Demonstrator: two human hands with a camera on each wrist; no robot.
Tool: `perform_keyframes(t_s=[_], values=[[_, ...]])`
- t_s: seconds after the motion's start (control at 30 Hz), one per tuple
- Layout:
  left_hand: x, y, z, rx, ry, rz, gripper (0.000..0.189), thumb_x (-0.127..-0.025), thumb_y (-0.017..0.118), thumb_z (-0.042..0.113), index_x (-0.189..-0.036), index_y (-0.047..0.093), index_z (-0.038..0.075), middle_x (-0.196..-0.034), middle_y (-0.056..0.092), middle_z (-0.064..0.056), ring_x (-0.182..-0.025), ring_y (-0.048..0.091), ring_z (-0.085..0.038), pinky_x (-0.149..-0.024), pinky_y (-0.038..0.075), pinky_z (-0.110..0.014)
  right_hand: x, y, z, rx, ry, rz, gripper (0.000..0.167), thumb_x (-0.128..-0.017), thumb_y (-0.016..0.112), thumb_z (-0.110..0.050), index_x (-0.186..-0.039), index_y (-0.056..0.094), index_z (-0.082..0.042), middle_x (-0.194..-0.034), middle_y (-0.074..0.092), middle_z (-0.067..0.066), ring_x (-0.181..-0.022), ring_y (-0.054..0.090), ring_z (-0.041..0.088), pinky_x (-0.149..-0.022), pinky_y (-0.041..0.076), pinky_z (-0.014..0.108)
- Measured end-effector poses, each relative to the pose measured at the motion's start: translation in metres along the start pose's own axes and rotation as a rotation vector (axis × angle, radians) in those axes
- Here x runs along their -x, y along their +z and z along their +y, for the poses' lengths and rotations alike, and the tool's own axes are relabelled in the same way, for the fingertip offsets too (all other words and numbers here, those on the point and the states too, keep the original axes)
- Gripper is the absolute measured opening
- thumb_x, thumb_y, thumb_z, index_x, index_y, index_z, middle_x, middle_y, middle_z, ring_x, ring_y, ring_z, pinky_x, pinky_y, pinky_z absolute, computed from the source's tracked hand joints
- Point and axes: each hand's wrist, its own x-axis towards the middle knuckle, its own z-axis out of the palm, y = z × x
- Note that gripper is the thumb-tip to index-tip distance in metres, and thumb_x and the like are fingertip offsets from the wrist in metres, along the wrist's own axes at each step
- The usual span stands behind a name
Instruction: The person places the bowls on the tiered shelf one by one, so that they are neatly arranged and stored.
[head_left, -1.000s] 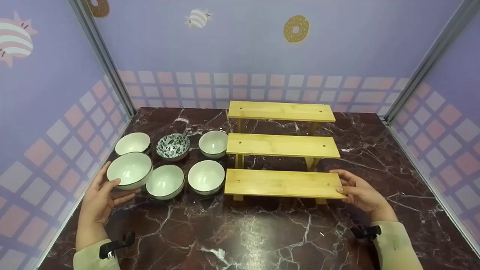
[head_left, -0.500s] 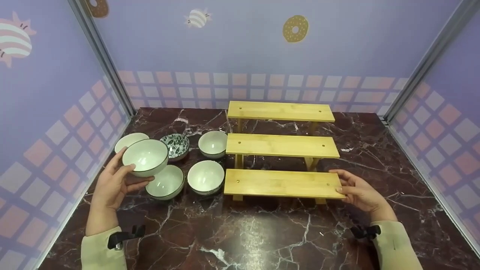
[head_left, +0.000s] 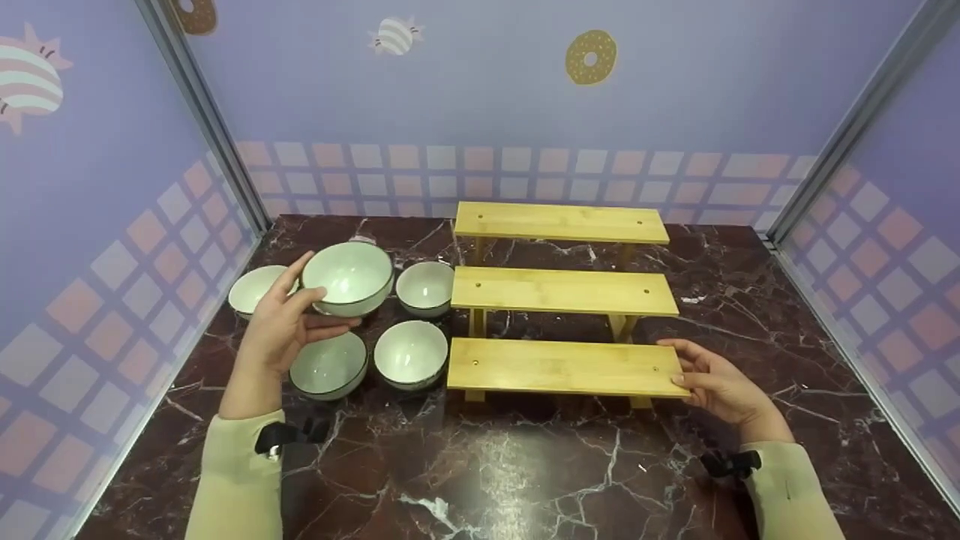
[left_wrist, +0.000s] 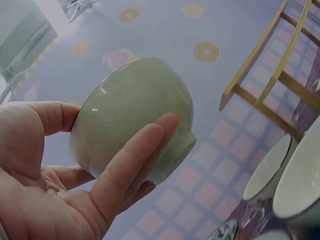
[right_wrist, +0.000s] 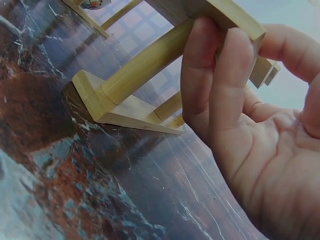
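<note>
- Held bowl [head_left: 347,274]: in the left hand [head_left: 281,322], above the counter [head_left: 480,465]; pale green-white, glossy, plain outside, thin dark rim.
- Left hand pinches it, thumb over rim, fingers outside and beneath.
- Step, as I judge it: bowl held aloft, rack steadied. Next move likely calls for a firm grip and clearance over neighbouring rims.
- Other bowls [head_left: 411,354]: on both sides of left hand.
- Wooden rack [head_left: 562,367]: between hands; right hand [head_left: 720,386] pinches its lowest board's end.
</note>
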Motion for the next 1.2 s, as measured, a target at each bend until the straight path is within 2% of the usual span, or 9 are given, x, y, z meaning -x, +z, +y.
perform_keyframes(t_s=[0.13,0.27,0.43,0.73,0.87,1.03,1.2], values=[[-0.014,0.018,0.004,0.003,0.005,-0.036,0.073,-0.106,0.043,0.008,-0.168,0.007,0.024,-0.168,0.021,-0.023,-0.078,0.079,-0.026,-0.080,0.068,-0.036,-0.001,0.000,0.001,0.007,-0.009,0.001,0.055,-0.102,0.043,0.012,-0.150,0.044,-0.015,-0.124,0.066,0.000,-0.086,0.070,0.006,-0.068,0.062,0.015],[-0.028,0.037,0.007,0.006,-0.003,-0.054,0.073,-0.105,0.046,0.008,-0.167,0.012,0.025,-0.167,0.022,-0.026,-0.078,0.079,-0.027,-0.081,0.068,-0.038,-0.001,-0.001,0.002,0.007,-0.011,-0.006,0.055,-0.103,0.042,0.012,-0.151,0.043,-0.014,-0.123,0.066,0.000,-0.087,0.070,0.006,-0.068,0.062,0.014],[-0.044,0.061,0.008,0.022,-0.020,-0.064,0.074,-0.103,0.049,0.008,-0.167,0.017,0.027,-0.171,0.012,-0.021,-0.079,0.078,-0.030,-0.082,0.067,-0.041,0.000,-0.002,0.003,-0.018,-0.012,-0.027,0.055,-0.103,0.040,0.012,-0.151,0.043,-0.014,-0.124,0.066,0.001,-0.092,0.071,0.008,-0.071,0.063,0.015],[-0.076,0.114,0.009,0.036,-0.014,-0.080,0.073,-0.101,0.053,0.008,-0.165,0.024,0.026,-0.166,0.024,-0.027,-0.077,0.077,-0.033,-0.079,0.067,-0.045,0.001,-0.002,0.003,-0.027,-0.007,-0.016,0.055,-0.103,0.040,0.013,-0.148,0.047,-0.018,-0.124,0.066,0.001,-0.094,0.072,0.010,-0.073,0.064,0.017],[-0.090,0.138,0.008,0.042,-0.020,-0.084,0.073,-0.100,0.056,0.007,-0.164,0.027,0.027,-0.168,0.023,-0.023,-0.086,0.077,-0.041,-0.082,0.067,-0.048,0.001,-0.002,0.003,-0.001,-0.006,-0.006,0.055,-0.103,0.041,0.012,-0.144,0.052,-0.023,-0.123,0.066,0.000,-0.091,0.071,0.008,-0.070,0.063,0.016],[-0.105,0.163,0.007,0.058,-0.038,-0.096,0.071,-0.100,0.056,0.008,-0.163,0.030,0.028,-0.169,0.022,-0.019,-0.099,0.072,-0.052,-0.082,0.066,-0.049,0.000,-0.002,0.003,0.014,-0.012,-0.010,0.056,-0.103,0.041,0.011,-0.149,0.046,-0.019,-0.124,0.064,-0.002,-0.089,0.069,0.006,-0.069,0.061,0.013],[-0.119,0.186,0.005,0.084,-0.044,-0.098,0.070,-0.100,0.057,0.007,-0.162,0.032,0.027,-0.168,0.024,-0.019,-0.087,0.075,-0.046,-0.078,0.067,-0.047,0.000,-0.003,0.004,0.009,-0.015,-0.012,0.056,-0.103,0.041,0.011,-0.151,0.043,-0.017,-0.125,0.063,-0.001,-0.091,0.070,0.006,-0.070,0.061,0.014]])
